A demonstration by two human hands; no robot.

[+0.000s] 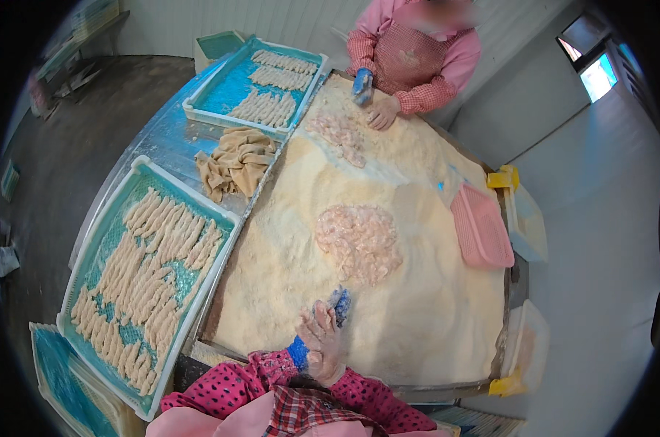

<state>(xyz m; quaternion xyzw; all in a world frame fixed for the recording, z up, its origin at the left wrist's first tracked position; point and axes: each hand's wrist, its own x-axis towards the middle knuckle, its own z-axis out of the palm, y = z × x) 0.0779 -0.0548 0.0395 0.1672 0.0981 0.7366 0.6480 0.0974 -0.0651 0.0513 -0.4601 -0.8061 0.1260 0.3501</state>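
— so, what are the wearer's hands doing down at six o'clock?

— both sit together over the breadcrumb bed (417,320). right hand (322,342) is on top in a clear glove, fingers curled shut, though i cannot tell whether they grip anything. left hand (336,306), in a blue glove, is mostly hidden under it; i cannot tell how its fingers stand.

— and the raw meat?

— pile of pale pink strips (359,242) lies in the crumbs at twelve o'clock from those hands, near but apart. a smaller pile (337,132) lies farther up, by the co-worker's hand (383,113).

— coated ones?

— laid in rows on the teal tray (89,262) at nine o'clock; a second teal tray (224,84) at eleven. a beige cloth (236,162) lies between them on the table (159,142).

— what could go wrong?

— my guess: crumbs heaped near the frame's lower edge could spill over if the hands sweep back. wet strips clumped in the pile may stick together and coat patchily. a pink basket (481,227) at two o'clock sits on the slope and might slide.
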